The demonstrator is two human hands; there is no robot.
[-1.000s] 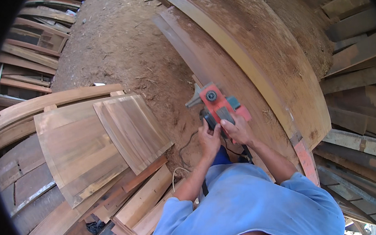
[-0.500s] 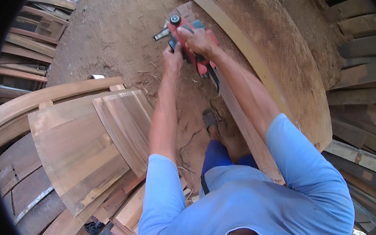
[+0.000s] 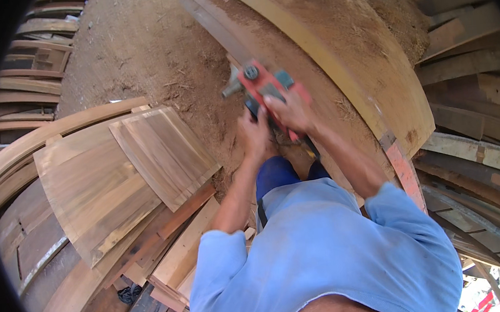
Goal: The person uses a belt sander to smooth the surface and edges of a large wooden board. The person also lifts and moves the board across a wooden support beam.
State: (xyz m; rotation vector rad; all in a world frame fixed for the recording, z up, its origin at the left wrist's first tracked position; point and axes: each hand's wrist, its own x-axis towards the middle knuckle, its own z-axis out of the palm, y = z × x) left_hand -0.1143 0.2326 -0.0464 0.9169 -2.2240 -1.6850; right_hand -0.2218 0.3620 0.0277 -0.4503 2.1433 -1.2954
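A red and dark electric hand planer [image 3: 260, 76] with a round black front knob sits on a narrow wooden plank [image 3: 218, 28], slightly blurred. My right hand [image 3: 294, 112] is wrapped around its rear grip. My left hand [image 3: 254, 133] is closed on a dark part at the planer's left side. A grey chute [image 3: 232, 88] sticks out on that same side. Where the planer and my arms cover it, the plank is hidden.
To the right, a yellowish strip [image 3: 325, 60] runs beside a wide, dusty wooden slab [image 3: 386, 79]. On the left lie joined wooden panels [image 3: 98, 193]. Timber stacks [image 3: 466, 113] line both sides. Shavings cover the dirt ground [image 3: 133, 47].
Both hands have drawn the planer back toward my body along the plank. My elbows are bent more, and the view has shifted.
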